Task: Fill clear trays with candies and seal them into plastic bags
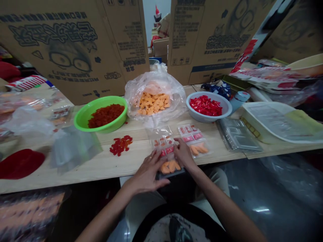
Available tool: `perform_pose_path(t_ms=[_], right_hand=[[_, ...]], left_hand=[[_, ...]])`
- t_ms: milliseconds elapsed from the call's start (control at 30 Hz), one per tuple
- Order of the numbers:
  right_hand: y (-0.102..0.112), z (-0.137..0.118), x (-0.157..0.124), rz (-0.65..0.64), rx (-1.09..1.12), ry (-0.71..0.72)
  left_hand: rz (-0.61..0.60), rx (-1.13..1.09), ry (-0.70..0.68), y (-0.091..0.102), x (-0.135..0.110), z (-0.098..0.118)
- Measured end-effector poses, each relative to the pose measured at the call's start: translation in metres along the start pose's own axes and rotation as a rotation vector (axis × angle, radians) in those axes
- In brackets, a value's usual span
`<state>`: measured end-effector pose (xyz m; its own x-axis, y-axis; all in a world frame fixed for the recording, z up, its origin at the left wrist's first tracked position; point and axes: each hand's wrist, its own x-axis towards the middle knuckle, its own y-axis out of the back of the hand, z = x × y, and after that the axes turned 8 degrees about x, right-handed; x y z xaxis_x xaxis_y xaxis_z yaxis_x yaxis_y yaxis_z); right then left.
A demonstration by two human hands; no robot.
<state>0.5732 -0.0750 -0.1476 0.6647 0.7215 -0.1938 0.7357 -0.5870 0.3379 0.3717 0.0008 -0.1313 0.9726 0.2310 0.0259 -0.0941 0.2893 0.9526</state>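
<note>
under left grip (148, 171), right grip (183, 153), clear packet (169, 167)

Glossy plastic packet (171, 167), smooth wood tabletop (85, 164), green bowl (101, 102) probably plastic

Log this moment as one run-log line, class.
left hand | right hand | both on clear packet of orange pieces | beside: second packet

One head-worn view, from above the person's lap, facing forward and down, close over the left hand (147, 171) and right hand (183, 154), table (131, 164) beyond, cardboard boxes (70, 43) along the far side
</note>
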Motion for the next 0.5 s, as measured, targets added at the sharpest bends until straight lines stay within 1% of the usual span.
perform_pose_path(t_ms=[67,100,133,200,267,333,400,500], right_hand=[[0.000,-0.003,-0.004,0.059,-0.416,0.085],[-0.001,-0.005,-0.007,0.090,-0.591,0.133],[-0.002,-0.007,-0.009,0.104,-0.725,0.187],[-0.006,-0.013,-0.012,0.091,-0.900,0.349],[-0.011,-0.018,-0.012,-0.008,-0.972,0.541],[-0.018,-0.021,-0.010,-0.159,-0.987,0.666],[-0.022,-0.023,-0.009,-0.281,-0.975,0.711],[-0.023,-0.021,-0.015,-0.410,-0.901,0.760]], left_hand=[[0.033,0.000,0.059,-0.013,0.000,0.010],[0.056,0.003,0.078,-0.020,0.000,0.013],[0.079,0.006,0.088,-0.024,0.000,0.015],[0.111,0.009,0.079,-0.030,0.000,0.014],[0.134,-0.006,0.056,-0.030,0.000,0.010],[0.178,-0.040,0.051,-0.030,0.000,0.006],[0.266,-0.082,0.080,-0.032,0.001,0.003],[0.459,-0.117,0.154,-0.040,0.002,0.001]])
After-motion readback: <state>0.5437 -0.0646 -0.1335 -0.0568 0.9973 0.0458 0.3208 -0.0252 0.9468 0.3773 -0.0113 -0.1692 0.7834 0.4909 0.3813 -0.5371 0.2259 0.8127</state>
